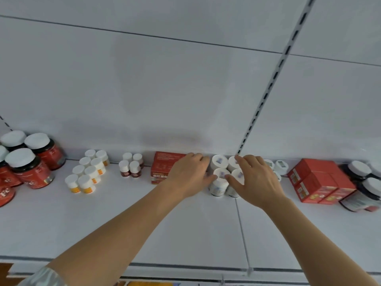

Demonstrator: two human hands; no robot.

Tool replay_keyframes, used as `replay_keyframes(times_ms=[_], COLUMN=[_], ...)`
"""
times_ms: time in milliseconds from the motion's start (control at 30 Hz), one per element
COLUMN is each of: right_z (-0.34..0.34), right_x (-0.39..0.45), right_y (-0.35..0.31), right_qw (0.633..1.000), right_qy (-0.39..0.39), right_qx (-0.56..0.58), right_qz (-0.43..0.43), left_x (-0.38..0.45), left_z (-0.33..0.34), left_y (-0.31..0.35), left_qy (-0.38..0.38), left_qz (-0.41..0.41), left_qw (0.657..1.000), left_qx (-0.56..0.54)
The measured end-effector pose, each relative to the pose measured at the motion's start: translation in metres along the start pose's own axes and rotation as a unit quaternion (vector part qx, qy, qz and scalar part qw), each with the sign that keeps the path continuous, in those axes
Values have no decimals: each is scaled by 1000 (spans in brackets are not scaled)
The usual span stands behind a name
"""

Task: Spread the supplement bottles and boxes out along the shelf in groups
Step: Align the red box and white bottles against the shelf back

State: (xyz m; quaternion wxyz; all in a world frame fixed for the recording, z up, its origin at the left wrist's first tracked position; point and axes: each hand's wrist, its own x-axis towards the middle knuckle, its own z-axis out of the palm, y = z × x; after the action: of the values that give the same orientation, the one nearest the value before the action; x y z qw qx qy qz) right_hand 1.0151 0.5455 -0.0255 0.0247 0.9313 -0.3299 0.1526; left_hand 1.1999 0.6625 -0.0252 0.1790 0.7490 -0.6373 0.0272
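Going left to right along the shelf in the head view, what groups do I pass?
Big red jars → white bottles with orange labels → small dark-red bottles → red box → white-capped bottles between both hands → stacked red boxes → dark jars.
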Motion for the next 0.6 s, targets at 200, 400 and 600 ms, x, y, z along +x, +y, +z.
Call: replay_keyframes(times_ms=[200, 400, 600], right_z=[-3, 13, 31], right_x=[-4, 3, 11], right_y=[38, 45, 52], right_qw=[993, 983, 978], right_qy=[-115, -181, -200], right_qx=[-1, 22, 43], right_qz=[-14, -37, -47], left_x=[16, 20, 22], left_z=[20, 34, 37], left_y=[41, 51, 46], left_qy=[-83, -147, -164], left_qz=[-57, -101, -87], left_qw=[995, 982, 981], left_qx=[24, 55, 64])
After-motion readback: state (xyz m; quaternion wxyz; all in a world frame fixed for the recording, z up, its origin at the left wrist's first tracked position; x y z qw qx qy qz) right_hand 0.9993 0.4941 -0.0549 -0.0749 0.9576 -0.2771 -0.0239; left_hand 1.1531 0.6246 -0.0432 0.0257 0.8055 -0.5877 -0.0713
